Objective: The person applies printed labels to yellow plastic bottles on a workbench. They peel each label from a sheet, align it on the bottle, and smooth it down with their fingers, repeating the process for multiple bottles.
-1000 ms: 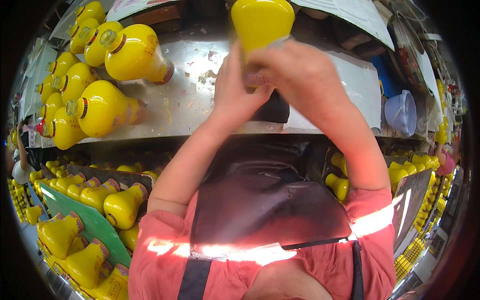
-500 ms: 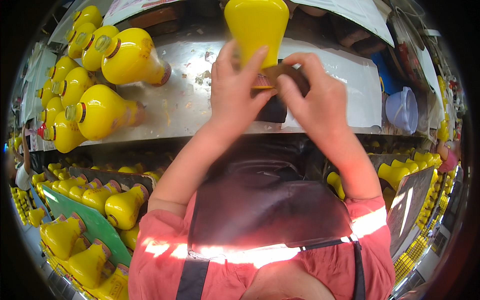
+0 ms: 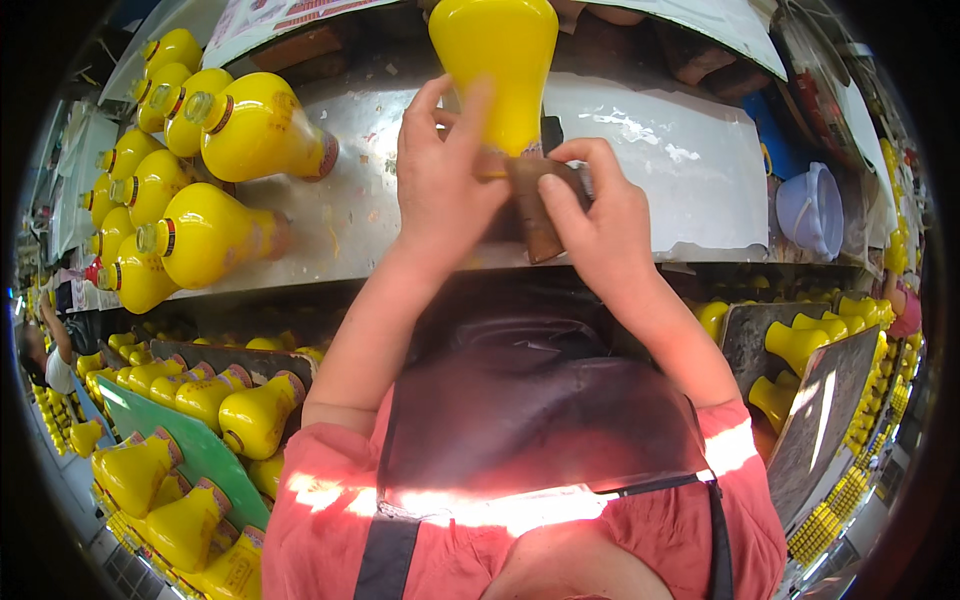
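Observation:
A glossy yellow bottle (image 3: 500,60) stands out from the far edge, its wide body away from me and its narrower, patterned end towards me. My left hand (image 3: 440,185) is closed on that narrower end from the left, its fingers slightly smeared by motion. Between thumb and fingers, my right hand (image 3: 605,210) pinches a brown, flat-sided block (image 3: 538,215). The block lies against the patterned band, its long side pointing down towards me. What the block is made of, I cannot tell. Part of the band is hidden by my fingers and the block.
Several yellow bottles (image 3: 265,130) with clear glass mouths lie on the metal table (image 3: 360,215) at left. White paper (image 3: 700,180) covers its right part, beside a pale blue bucket (image 3: 808,212). More bottles rest below, near a green board (image 3: 180,430) and a dark board (image 3: 825,420).
Both hands and the bottle have shifted a little left. The brown block has swung round, so its length now points down towards me.

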### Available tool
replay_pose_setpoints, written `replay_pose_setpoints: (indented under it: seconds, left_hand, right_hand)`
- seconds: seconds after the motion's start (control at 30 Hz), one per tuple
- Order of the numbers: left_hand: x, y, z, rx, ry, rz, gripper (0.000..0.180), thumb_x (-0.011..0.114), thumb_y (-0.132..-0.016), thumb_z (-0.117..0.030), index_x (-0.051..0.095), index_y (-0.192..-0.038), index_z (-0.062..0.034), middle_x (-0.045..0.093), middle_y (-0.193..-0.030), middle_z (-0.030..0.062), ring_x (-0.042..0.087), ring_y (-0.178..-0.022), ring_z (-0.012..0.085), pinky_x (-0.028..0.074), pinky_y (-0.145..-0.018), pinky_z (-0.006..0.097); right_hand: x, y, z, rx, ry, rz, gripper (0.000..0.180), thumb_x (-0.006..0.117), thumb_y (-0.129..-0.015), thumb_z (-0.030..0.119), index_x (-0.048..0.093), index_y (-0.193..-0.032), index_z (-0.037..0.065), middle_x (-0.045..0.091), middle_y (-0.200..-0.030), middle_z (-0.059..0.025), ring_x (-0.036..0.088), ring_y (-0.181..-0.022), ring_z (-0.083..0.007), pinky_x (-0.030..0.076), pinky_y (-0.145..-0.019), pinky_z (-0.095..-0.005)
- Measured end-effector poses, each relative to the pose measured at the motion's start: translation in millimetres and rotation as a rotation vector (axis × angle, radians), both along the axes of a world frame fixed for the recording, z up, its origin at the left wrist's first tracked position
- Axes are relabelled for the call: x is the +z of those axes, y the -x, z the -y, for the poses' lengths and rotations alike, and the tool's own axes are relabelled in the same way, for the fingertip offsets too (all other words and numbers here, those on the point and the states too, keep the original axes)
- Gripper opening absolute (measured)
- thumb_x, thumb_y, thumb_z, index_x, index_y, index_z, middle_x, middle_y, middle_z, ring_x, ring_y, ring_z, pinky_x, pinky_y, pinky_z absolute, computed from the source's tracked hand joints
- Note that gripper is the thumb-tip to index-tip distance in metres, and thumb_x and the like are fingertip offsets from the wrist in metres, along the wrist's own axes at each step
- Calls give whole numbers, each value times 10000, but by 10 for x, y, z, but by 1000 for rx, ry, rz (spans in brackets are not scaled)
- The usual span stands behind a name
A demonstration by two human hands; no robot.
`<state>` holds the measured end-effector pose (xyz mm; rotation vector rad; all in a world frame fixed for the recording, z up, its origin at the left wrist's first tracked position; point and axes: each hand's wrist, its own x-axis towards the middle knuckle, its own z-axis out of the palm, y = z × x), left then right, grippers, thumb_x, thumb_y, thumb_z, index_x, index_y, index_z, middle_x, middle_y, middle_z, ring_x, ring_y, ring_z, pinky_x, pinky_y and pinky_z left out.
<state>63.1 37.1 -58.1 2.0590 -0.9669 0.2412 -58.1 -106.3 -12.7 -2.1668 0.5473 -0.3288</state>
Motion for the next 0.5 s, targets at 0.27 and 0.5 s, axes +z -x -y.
replay_pose_setpoints:
  seconds: [0.27,0.5]
  left_hand:
    - [-81,-74,-114,-114,121,-217,917,812,-787,-176,369,-1581,-58,464,-1499,224,555,-1293,378,448,-1109,474]
    - [-54,11,16,-111,330,-597,845,711,-827,-77,313,-1573,-67,446,-1482,154,520,-1265,272,439,-1084,420]
  right_hand:
    - [10,-16,42,35,7,184,231,695,-948,173,622,-1146,80,675,-811,-104,630,-676,-187,502,-661,-314]
    - [84,-122,254,32,61,107,172,702,-942,191,676,-1095,118,732,-830,-131,714,-694,-313,542,-625,-379]
